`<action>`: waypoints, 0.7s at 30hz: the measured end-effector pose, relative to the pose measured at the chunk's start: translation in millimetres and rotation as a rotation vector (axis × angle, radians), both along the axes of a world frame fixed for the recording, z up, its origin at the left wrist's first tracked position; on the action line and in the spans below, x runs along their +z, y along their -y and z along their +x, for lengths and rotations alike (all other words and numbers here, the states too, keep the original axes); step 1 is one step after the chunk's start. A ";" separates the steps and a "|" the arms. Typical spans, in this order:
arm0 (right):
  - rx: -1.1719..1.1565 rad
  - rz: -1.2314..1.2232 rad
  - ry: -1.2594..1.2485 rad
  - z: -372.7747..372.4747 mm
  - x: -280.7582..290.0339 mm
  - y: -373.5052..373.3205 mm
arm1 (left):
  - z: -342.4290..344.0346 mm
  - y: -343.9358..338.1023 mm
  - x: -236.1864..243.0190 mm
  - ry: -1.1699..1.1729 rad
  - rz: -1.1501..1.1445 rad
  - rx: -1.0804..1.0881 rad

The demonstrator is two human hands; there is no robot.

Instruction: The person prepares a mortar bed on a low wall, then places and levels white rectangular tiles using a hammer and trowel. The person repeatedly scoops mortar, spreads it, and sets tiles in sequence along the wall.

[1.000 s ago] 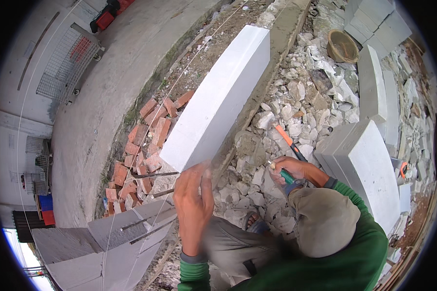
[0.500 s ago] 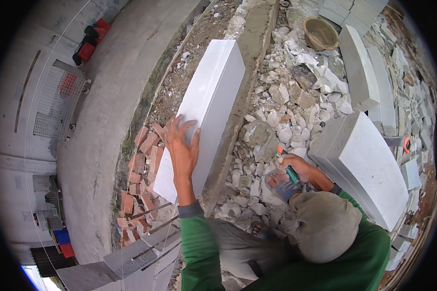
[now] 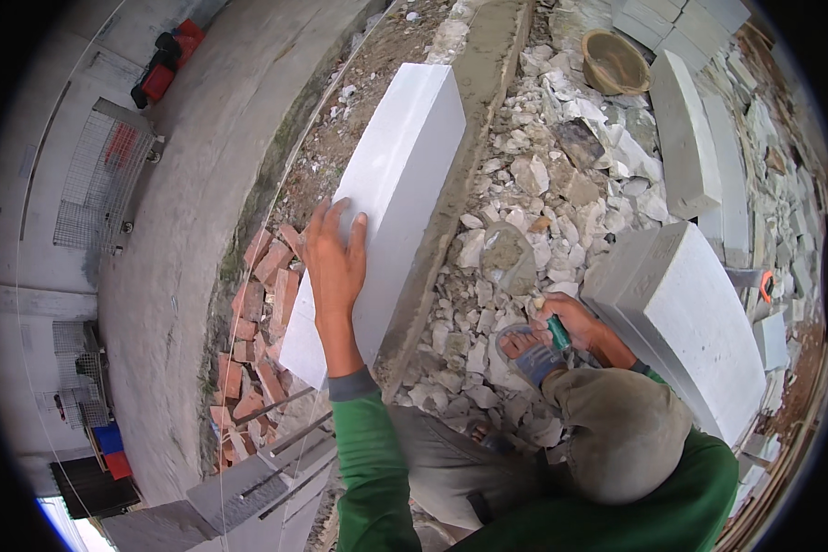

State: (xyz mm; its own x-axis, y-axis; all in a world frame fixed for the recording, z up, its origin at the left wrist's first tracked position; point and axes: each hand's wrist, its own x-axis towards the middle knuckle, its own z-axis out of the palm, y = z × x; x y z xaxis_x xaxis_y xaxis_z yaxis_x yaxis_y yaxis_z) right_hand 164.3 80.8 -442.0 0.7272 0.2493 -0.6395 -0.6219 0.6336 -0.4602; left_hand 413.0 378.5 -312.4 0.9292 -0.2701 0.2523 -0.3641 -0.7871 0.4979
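Note:
A long white lightweight block (image 3: 391,175) lies along a strip of wet grey mortar (image 3: 423,294). My left hand (image 3: 336,262) rests on the block's near part, fingers spread over its upper left edge, thumb toward its top. To the right, above the rubble, my right hand (image 3: 570,324) is closed round the green handle of a trowel. A rounded grey blade (image 3: 509,258), coated with mortar, lies in line with that hand; the join between them is hard to make out. My sandalled foot (image 3: 524,350) stands beside this hand.
Broken white rubble (image 3: 570,198) covers the ground right of the mortar. More blocks (image 3: 685,313) stand on the right, near a saw with an orange handle (image 3: 765,286). A round basin (image 3: 614,63) sits at the far right. Broken red bricks (image 3: 267,322) and taut strings flank the left side.
My left hand has slid slightly nearer along the block, its fingers less spread. My right hand has shifted only a little with the trowel. The whole view has tilted slightly.

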 end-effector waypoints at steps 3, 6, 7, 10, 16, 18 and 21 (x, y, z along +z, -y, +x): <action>0.000 0.011 -0.010 2.0 0.3 -0.9 | -2.5 -6.7 2.4 0.014 -0.001 0.004; 0.002 0.014 -0.008 4.0 0.8 -3.1 | -7.5 -5.3 3.0 0.044 0.011 0.008; 0.009 0.019 -0.005 4.8 1.0 -3.9 | -9.3 -3.5 3.3 0.050 0.015 0.007; 0.003 0.021 0.009 7.5 1.5 -6.3 | -11.5 0.4 6.9 0.088 0.036 -0.012; -0.063 -0.008 0.046 17.7 2.2 -8.9 | -18.2 12.3 0.8 0.095 0.233 0.062; -0.116 0.012 0.053 21.6 4.5 -11.9 | -18.7 12.6 -3.3 0.046 0.274 0.087; -0.201 -0.015 0.122 35.4 14.3 -15.2 | -11.0 9.3 -4.8 -0.023 0.195 0.075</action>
State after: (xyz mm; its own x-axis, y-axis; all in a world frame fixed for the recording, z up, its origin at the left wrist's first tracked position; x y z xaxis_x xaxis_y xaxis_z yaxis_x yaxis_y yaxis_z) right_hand 199.8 96.0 -427.7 0.8334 0.0829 -0.5464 -0.4232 0.7317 -0.5343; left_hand 402.0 369.3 -317.3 0.9532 -0.2422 0.1808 -0.2916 -0.8939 0.3405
